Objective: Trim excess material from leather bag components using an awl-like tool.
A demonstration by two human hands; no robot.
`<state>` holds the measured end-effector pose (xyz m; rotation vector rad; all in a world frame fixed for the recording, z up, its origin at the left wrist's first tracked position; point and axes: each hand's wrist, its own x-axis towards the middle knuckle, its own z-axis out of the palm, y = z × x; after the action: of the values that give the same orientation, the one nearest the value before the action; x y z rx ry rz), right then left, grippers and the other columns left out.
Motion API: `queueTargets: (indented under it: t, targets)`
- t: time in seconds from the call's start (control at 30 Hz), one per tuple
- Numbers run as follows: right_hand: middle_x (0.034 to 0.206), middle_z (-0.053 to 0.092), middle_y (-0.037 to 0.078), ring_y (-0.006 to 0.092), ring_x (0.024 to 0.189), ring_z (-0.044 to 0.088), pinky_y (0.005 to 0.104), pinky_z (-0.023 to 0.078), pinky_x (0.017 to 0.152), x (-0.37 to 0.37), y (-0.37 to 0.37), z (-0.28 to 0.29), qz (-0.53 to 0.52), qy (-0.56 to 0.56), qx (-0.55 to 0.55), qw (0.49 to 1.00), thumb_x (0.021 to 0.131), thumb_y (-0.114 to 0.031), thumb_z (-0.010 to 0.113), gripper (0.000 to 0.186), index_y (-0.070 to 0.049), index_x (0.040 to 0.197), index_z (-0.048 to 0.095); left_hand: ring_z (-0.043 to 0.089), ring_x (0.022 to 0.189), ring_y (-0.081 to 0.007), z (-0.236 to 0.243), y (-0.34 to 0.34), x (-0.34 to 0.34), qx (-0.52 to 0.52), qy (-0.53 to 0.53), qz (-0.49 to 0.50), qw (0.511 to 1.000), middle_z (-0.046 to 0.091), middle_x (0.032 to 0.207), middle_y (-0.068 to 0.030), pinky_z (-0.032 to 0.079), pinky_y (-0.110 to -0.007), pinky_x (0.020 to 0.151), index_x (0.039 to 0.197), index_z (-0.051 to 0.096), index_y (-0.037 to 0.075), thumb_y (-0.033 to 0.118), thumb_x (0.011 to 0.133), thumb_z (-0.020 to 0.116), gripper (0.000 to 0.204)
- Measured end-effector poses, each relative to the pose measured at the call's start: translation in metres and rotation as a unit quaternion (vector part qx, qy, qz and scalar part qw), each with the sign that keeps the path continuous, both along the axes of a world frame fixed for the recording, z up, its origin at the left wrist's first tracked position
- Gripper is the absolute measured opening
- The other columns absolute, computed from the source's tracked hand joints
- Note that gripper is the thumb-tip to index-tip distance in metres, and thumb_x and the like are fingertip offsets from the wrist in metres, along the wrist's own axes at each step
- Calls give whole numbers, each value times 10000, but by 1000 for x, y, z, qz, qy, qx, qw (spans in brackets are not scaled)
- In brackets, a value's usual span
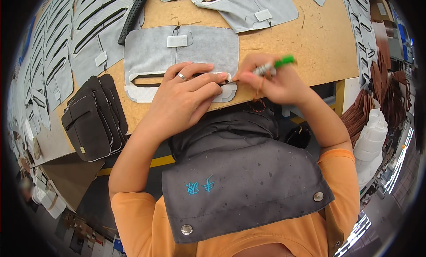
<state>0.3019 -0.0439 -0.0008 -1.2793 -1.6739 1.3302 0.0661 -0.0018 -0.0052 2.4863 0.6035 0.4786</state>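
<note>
A light grey fabric panel (151, 48) lies on the table before me, with a long slot framed by a white strip (133, 89) near its front edge. My left hand (191, 88), a ring on one finger, rests on the panel with its fingers stretched over the slot's right part. Beside the slot's right end, my right hand (275, 81) is closed around a slim tool with a green end (285, 61) and a pale body. Motion blurs it, so its kind is unclear. A thin dark tip (230, 82) points from the right fingers to the slot's end.
Dark padded pieces (95, 115) are stacked at the table's left front. Slotted grey panels (104, 26) spread over the left side, with a black perforated strip (133, 17) among them. More grey panels (253, 13) lie at the back. Brown material (359, 110) hangs at the right.
</note>
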Motion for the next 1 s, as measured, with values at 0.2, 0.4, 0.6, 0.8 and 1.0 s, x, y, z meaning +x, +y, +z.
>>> queueTargets:
  t: [0.2, 0.4, 0.6, 0.8, 1.0]
  targets:
    - [1016, 710, 41, 130, 583, 584, 257, 474, 589, 6, -40, -21, 86, -199, 377, 901, 764, -149, 746, 154, -94, 781, 603, 555, 1130, -211, 2, 0, 0, -28, 7, 10, 1000, 660, 1129, 43, 360, -365, 960, 917, 641, 115, 57, 772, 671, 159]
    - [1067, 701, 30, 110, 636, 608, 275, 458, 657, 7, -45, -22, 47, -158, 333, 928, 749, -91, 767, 165, -97, 846, 633, 549, 1136, -212, 1, -1, 2, -59, 7, 32, 998, 646, 1150, 39, 345, -356, 964, 1032, 652, 125, 56, 786, 655, 256]
    - [1068, 701, 39, 123, 698, 627, 270, 450, 684, 5, -48, -20, -4, -149, 314, 938, 769, -46, 744, 161, -89, 891, 648, 538, 1160, -221, 0, -6, 2, -21, 11, 29, 999, 636, 1173, 29, 339, -376, 992, 1017, 672, 127, 37, 754, 664, 278]
    - [1006, 711, 61, 164, 734, 653, 288, 478, 697, 4, -48, -16, -12, -140, 282, 949, 781, -30, 721, 136, -75, 887, 648, 526, 1191, -235, 0, -12, 1, -16, 5, 26, 1000, 628, 1182, 4, 332, -416, 1038, 1009, 667, 110, 12, 747, 670, 280]
    - [968, 707, 92, 227, 779, 681, 327, 525, 672, -5, -40, -8, -72, -37, 224, 971, 798, -38, 701, 92, -62, 862, 639, 522, 1189, -217, -6, -15, 2, 3, -9, 54, 998, 597, 1197, -5, 345, -408, 1043, 1075, 627, 109, 57, 775, 657, 307]
